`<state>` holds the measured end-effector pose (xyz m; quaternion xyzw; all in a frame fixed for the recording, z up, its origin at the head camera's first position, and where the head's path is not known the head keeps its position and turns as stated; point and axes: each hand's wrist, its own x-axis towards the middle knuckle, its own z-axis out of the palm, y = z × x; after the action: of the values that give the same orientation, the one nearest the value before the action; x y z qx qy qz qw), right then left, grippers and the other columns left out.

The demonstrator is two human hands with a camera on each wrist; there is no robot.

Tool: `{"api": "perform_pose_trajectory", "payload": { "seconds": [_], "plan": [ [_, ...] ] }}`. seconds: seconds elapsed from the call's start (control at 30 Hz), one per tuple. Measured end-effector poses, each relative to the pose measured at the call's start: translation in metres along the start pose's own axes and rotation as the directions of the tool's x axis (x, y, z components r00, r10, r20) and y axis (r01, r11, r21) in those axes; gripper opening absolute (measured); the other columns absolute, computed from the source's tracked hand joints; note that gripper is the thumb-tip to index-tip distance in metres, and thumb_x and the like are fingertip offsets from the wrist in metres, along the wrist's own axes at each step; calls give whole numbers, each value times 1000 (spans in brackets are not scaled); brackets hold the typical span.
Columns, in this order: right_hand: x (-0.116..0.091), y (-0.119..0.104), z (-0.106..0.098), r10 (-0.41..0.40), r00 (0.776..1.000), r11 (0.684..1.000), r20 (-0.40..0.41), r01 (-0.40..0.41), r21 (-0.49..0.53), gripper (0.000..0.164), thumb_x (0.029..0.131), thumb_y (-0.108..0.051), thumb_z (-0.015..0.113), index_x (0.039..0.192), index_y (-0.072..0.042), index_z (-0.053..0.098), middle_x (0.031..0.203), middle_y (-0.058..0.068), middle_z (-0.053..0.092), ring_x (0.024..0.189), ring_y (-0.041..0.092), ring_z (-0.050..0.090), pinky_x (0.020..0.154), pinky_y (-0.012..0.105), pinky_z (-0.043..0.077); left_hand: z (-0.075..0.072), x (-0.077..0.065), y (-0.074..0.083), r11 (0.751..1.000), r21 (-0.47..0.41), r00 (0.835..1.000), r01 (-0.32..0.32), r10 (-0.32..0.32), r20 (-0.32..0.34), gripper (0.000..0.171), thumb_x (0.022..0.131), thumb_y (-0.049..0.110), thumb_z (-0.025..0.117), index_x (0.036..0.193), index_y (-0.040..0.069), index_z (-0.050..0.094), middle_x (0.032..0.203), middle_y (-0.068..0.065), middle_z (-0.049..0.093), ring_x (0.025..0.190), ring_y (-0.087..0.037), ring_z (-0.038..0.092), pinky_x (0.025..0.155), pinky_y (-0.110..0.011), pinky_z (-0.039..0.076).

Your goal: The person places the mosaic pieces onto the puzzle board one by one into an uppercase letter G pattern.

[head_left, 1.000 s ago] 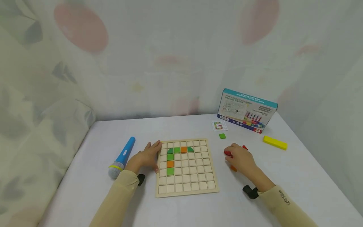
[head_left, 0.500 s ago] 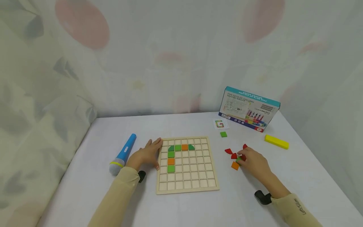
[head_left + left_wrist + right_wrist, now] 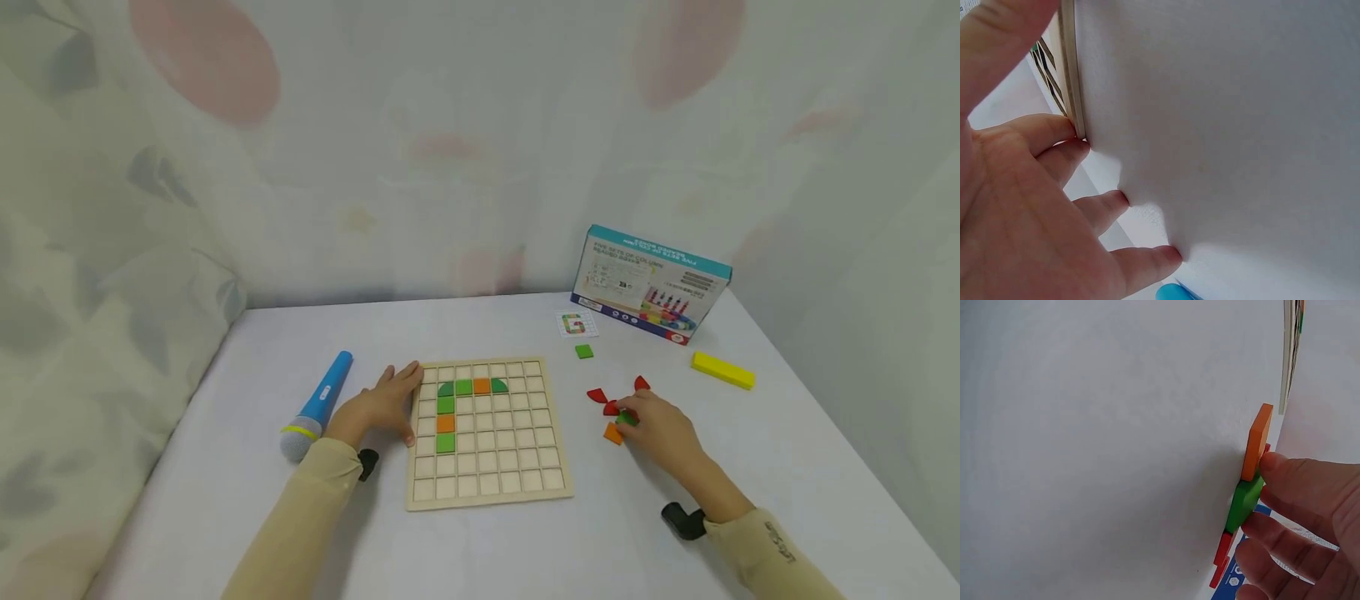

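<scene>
My left hand (image 3: 378, 410) lies with spread fingers at the left edge of a wooden grid board (image 3: 510, 498), thumb and index finger touching its rim (image 3: 1071, 69). Green and orange tiles sit in the grid as a row and a column, with dark green rounded pieces at the row's ends. To the right of the board, my right hand (image 3: 663, 429) pinches a green tile (image 3: 1244, 503) low at the table between thumb and fingers. Close by lie an orange tile (image 3: 612, 433) and several red pieces (image 3: 597, 395), some partly hidden by the fingers.
Behind the loose pieces are a single green tile (image 3: 584, 352) and a small pattern card (image 3: 577, 324). A printed box (image 3: 651, 283) stands at the back right, near a yellow bar (image 3: 722, 370). Left of the left hand lies a blue toy microphone (image 3: 318, 404).
My right hand has shifted right and slightly down, uncovering red pieces and the orange tile, and its fingers have closed on the green tile. The left hand stays at the board's edge.
</scene>
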<state>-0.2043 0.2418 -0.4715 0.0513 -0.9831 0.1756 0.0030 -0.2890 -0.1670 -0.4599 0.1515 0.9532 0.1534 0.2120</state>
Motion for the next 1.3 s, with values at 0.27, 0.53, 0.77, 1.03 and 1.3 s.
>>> {"api": "perform_pose_trajectory", "payload": {
  "seconds": [0.27, 0.53, 0.77, 1.03, 1.3],
  "plan": [
    [7, 2, 3, 0, 1000, 1000, -20, 0, -7, 30, 77, -20, 75, 104, -8, 69, 90, 3, 62, 73, 17, 51, 64, 34, 50, -1, 1, 1, 1000, 9, 1000, -2, 3, -8, 120, 54, 23, 88, 149, 11, 16, 155, -9, 5, 138, -42, -2, 94, -75, 10],
    [17, -1, 5, -19, 1000, 999, 7, 19, -44, 31, 77, -21, 74, 104, -8, 69, 88, 3, 60, 71, 17, 53, 67, 37, 52, -1, 0, 2, 1000, -1, 1000, -1, 1, 0, 118, 55, 22, 88, 149, 12, 17, 155, -8, 5, 139, -40, -3, 95, -74, 10],
    [21, -3, 6, -7, 1000, 999, 25, 8, -41, 32, 77, -22, 75, 104, -6, 68, 84, 2, 59, 67, 15, 52, 64, 33, 52, -2, -1, 2, 1000, -8, 1000, -12, 12, -7, 118, 55, 21, 88, 149, 11, 17, 155, -9, 5, 138, -41, -2, 94, -75, 10],
    [27, -12, 7, -8, 999, 996, 34, 11, -85, 28, 76, -28, 75, 96, -9, 68, 77, 1, 55, 65, 17, 48, 57, 29, 46, -3, -2, -1, 1000, -10, 1000, -13, 13, -5, 118, 56, 22, 88, 148, 10, 16, 155, -9, 4, 138, -41, -3, 95, -75, 10],
    [25, -11, 7, -26, 999, 996, 33, 28, -81, 27, 77, -20, 74, 100, -10, 67, 83, 1, 59, 68, 16, 51, 64, 31, 51, 0, 3, -2, 1000, -10, 1000, -19, 19, -11, 119, 54, 24, 88, 148, 10, 16, 155, -10, 5, 138, -42, -1, 94, -75, 11]
  ]
}}
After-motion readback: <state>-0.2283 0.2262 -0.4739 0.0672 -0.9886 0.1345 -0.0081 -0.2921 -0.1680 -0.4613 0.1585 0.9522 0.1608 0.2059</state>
